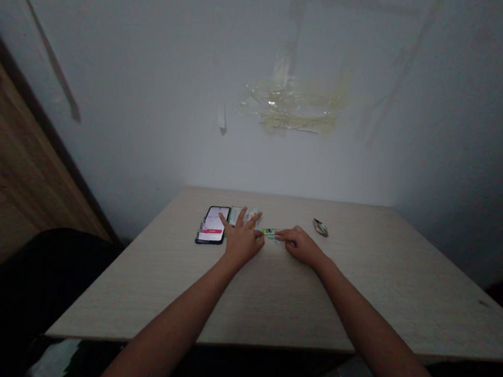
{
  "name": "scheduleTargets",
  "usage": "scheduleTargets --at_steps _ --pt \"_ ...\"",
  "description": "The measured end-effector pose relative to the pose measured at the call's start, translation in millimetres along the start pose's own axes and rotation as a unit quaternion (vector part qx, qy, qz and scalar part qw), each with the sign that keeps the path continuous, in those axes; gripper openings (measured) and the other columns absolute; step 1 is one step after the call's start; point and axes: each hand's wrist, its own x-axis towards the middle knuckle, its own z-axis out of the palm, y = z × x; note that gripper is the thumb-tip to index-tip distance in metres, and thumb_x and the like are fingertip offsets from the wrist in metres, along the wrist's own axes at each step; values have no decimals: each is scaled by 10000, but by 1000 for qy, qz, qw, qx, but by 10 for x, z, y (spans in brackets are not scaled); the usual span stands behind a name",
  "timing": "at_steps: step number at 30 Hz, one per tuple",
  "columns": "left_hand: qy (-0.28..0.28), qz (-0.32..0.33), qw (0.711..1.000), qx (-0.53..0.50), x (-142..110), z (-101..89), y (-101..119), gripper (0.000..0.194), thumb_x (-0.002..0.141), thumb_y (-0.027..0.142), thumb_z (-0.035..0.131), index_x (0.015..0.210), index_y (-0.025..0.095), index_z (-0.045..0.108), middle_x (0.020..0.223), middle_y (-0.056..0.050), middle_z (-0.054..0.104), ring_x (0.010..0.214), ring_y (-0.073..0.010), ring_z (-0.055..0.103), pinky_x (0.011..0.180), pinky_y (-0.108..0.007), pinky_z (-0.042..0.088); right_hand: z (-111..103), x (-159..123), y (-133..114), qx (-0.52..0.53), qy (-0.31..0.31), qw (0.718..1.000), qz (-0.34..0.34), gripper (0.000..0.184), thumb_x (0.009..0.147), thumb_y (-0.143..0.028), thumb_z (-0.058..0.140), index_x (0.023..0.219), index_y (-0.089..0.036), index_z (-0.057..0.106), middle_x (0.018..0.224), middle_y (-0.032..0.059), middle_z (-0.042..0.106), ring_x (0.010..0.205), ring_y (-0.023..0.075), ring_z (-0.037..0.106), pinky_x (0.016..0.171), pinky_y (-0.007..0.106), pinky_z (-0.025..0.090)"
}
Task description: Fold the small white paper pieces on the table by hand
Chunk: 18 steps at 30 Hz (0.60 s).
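One green-and-white strip (269,233), probably light and flimsy, best held by its ends: right hand (302,247) pinched on one, splayed left hand (242,240) touching the other.

i count one left hand (241,241) and one right hand (302,247), both of one person. there is one table (359,291). on it i see one black phone (213,225), one green strip (269,233), one crumpled wrapper (320,227) and some paper packets (244,215), but their exact number i cannot tell.
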Motion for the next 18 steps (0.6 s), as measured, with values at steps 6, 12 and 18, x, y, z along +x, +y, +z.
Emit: scheduleTargets --at_steps 6,12,18 --pt "-5 -11 1000 -4 2 -2 1 207 851 404 574 882 397 779 1485 83 490 1464 -371 207 1056 -766 -174 -2 -2 1 0 1 1000 2 469 786 -54 513 1161 -253 713 1222 24 698 1017 218 602 936 399 466" --pt "-24 -40 999 -3 12 20 0 216 843 399 577 915 391 780 1512 62 459 1473 -378 186 1061 -769 -150 -2 6 -16 0 2 1000 7 481 778 -37 506 1159 -246 713 1228 31 695 1026 214 602 955 407 458" --pt "-32 -37 999 3 0 20 31 228 848 407 571 943 379 776 1523 56 445 1473 -367 190 1084 -751 -134 -5 8 -6 4 -1 1000 6 477 778 -41 504 1154 -246 715 1226 31 696 1046 218 600 963 423 456"
